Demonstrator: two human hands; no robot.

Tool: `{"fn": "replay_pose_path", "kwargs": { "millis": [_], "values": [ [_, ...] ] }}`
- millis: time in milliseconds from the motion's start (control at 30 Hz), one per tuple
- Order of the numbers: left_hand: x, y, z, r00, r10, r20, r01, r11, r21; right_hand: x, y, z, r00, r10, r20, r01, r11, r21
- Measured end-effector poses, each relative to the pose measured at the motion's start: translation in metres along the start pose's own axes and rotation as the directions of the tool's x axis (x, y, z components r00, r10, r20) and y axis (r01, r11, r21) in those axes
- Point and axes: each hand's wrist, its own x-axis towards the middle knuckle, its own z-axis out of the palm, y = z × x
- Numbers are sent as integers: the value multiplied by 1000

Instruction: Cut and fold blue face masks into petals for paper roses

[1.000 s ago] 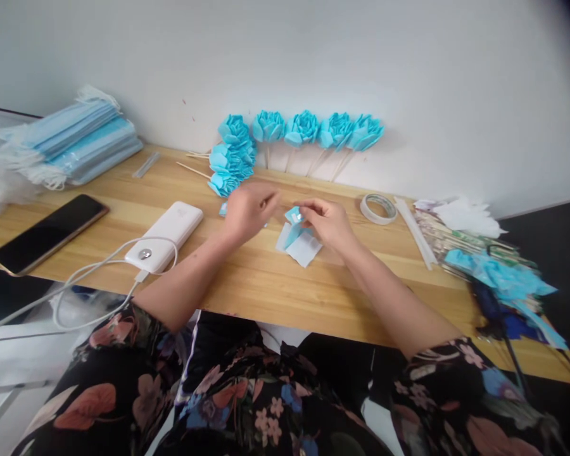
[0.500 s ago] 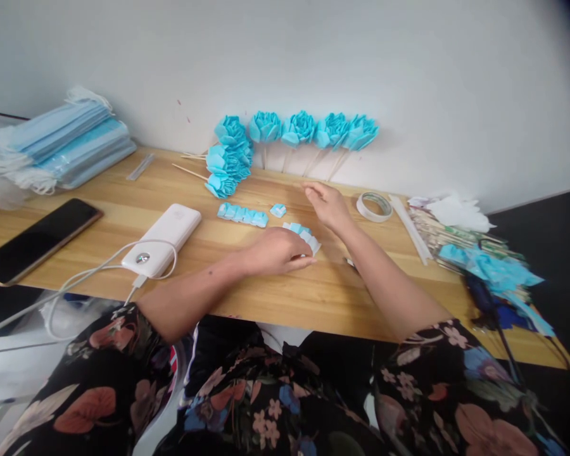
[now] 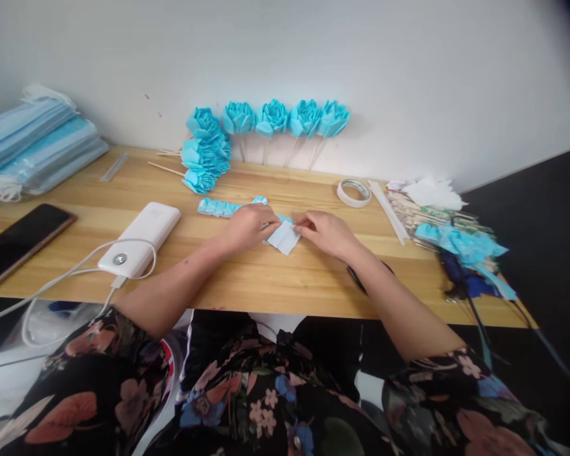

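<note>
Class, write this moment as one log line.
left hand: at pale square, left side; right hand: holding its right corner; behind: blue flowers; right: tape roll

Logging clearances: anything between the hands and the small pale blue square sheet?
Nothing visible: left hand and right hand both have fingers on the small pale blue square sheet. The row of folded light blue pieces lies beyond the left hand, partly hidden by it, not in between.

Pale blue square (image 3: 285,239), turquoise flowers (image 3: 272,118)
</note>
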Motion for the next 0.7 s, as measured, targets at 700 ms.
{"fn": "replay_pose_path", "kwargs": {
  "millis": [700],
  "values": [
    [-3,5,7,997,76,-8,-76,978,-196,-36,27,-11,981,2,-194,-21,995,-96]
  ]
}}
